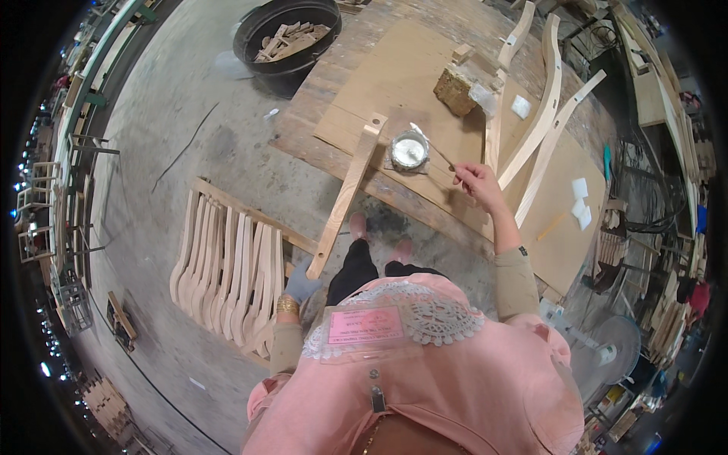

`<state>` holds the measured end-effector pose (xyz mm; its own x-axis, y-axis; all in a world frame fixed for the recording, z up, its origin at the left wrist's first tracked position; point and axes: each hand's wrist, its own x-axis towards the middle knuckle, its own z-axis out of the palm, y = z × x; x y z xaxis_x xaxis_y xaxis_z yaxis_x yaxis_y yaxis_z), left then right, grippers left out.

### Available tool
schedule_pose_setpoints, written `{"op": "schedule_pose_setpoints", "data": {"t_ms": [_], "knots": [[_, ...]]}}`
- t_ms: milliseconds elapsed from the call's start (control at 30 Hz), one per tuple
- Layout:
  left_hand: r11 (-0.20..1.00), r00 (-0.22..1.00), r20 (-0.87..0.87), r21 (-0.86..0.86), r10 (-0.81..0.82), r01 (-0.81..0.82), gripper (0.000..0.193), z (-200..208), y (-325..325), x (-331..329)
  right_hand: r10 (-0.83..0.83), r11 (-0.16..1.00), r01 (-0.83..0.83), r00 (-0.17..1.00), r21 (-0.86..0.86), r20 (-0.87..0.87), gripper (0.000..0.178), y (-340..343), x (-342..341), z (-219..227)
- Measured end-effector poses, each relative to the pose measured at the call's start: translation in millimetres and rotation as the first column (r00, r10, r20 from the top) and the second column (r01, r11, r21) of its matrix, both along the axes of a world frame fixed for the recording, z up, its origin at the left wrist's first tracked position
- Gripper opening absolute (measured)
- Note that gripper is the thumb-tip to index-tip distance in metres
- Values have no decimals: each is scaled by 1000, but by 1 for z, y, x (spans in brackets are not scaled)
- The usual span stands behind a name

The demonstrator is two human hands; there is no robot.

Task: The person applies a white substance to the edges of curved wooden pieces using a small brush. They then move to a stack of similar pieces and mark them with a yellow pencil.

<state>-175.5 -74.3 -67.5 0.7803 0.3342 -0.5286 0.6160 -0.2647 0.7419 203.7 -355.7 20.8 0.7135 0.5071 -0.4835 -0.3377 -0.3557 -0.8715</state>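
Observation:
My left hand (303,282), in a grey glove, is closed round the near end of a straight wooden bar (345,193). The bar slants up and away, its far end over the edge of the work table; a hole shows near each end. My bare right hand (478,184) pinches a thin stick (440,154) whose far end reaches the rim of a small round can (409,152). White, paste-like stuff fills the can, which sits on a cardboard sheet (379,91) on the table. Whether the stick's tip is a brush is too small to tell.
Several curved wooden pieces (552,98) lie at the table's right, beside a rough brown block (455,91) and white pads (580,189). On the floor at left lean many curved wooden legs (220,265). A black tub (292,72) of wood scraps stands beyond; a fan (610,355) is at lower right.

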Motion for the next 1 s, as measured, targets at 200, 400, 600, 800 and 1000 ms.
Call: {"op": "schedule_pose_setpoints", "data": {"t_ms": [200, 400, 600, 800, 1000], "knots": [[999, 999, -27, 51, -17, 19, 57, 2, 0, 0, 130, 991, -131, 988, 8, 80, 23, 40, 14, 27], [999, 999, -9, 37, -36, 37, 62, -13, 4, -3, 206, 976, -200, 976, -85, 74, 23, 65, 21, 22], [1000, 1000, 1, -8, 0, 0, 63, -18, 5, -2, 157, 987, -131, 892, -90, 424, 17, 70, 18, 8], [999, 1000, -15, -35, -4, 4, 62, -13, 9, -2, 122, 979, 42, 666, -201, 736, 13, 69, -2, 9], [999, 999, -28, -47, -17, 15, 66, -12, 13, 2, 138, 963, 111, 581, -246, 802, 12, 73, -11, 4]]}}
